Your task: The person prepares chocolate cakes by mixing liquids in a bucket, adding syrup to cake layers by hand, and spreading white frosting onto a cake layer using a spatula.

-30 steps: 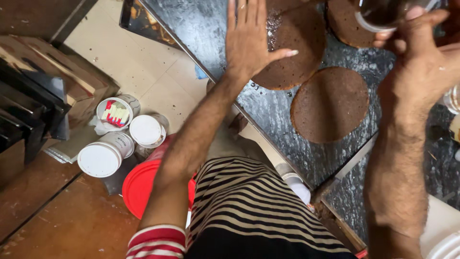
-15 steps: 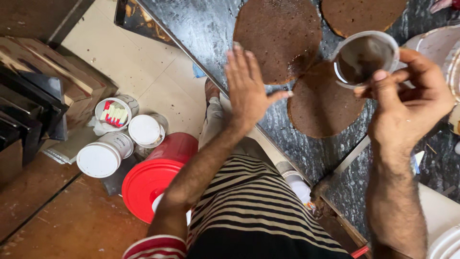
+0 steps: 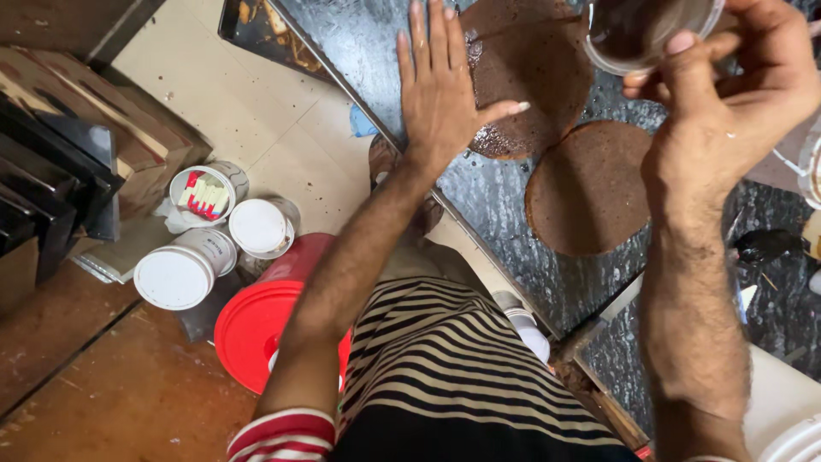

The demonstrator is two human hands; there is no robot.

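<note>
Brown cake round point(image 3: 530, 81) lies flat on the dark worktop point(image 3: 505, 222), left hand point(image 3: 440, 85) spread wide open and flat beside it, thumb over its edge. Right hand point(image 3: 727, 94) has its grip clamped on a tilted bowl point(image 3: 646, 30) above. Second round point(image 3: 590, 188) sits just below.

Soft, even indoor light, faint glare on the dark stone counter point(image 3: 376, 51), wide-angle stretch at the edges.
</note>
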